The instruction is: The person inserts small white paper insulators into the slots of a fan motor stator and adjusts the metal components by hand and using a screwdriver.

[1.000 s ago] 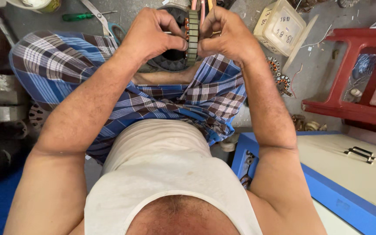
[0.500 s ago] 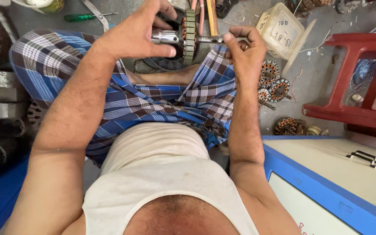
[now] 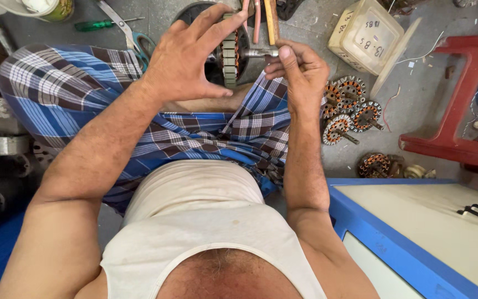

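You sit on the floor [image 3: 416, 105] with a checked blue cloth [image 3: 73, 94] across your lap, and both hands are raised above it so that the work hangs free of the clutter around you. Your left hand [image 3: 186, 58] is spread wide, fingers arched over the rim of the laminated rotor [image 3: 229, 58], apparently to steady the disc. Your right hand [image 3: 300, 72] is closed around the steel shaft [image 3: 260, 52], thumb laid along it, so the part seems carried by its axle. The shaft's long axis runs level from hand to hand, its free end pointing toward your right hand; the disc stands on edge, face toward each palm. Beyond your right hand lie wound stators [image 3: 352, 108] and a cream box [image 3: 366, 36]; beyond your left, scissors [image 3: 125, 30].
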